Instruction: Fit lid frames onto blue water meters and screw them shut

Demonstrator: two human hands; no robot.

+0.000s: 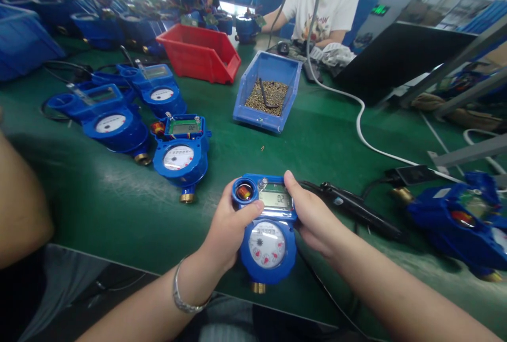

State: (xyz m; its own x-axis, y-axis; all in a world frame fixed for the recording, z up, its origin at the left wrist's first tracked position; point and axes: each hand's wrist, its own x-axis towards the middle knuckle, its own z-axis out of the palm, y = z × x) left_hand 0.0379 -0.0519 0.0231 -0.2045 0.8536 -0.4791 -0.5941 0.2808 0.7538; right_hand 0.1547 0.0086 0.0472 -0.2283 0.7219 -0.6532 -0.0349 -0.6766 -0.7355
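Between my two hands is a blue water meter (264, 244) with a round white dial, a small display and a brass fitting at its lower end. My left hand (227, 223) grips its left side, the thumb lying across the housing by the display. On the right side, my right hand (312, 215) is wrapped round the upper edge, thumb on the top corner. A red-and-yellow part shows inside the round opening at the upper left. Just right of my right hand lies a black electric screwdriver (356, 210) with a cable.
Other blue meters (180, 157) stand at left, and one with an uncovered top (461, 220) lies at right. A blue bin (247, 114) holds small brass screws and a hex key. Behind it sit a red bin (198, 56) and a white cable (360, 120). Co-workers are across the table.
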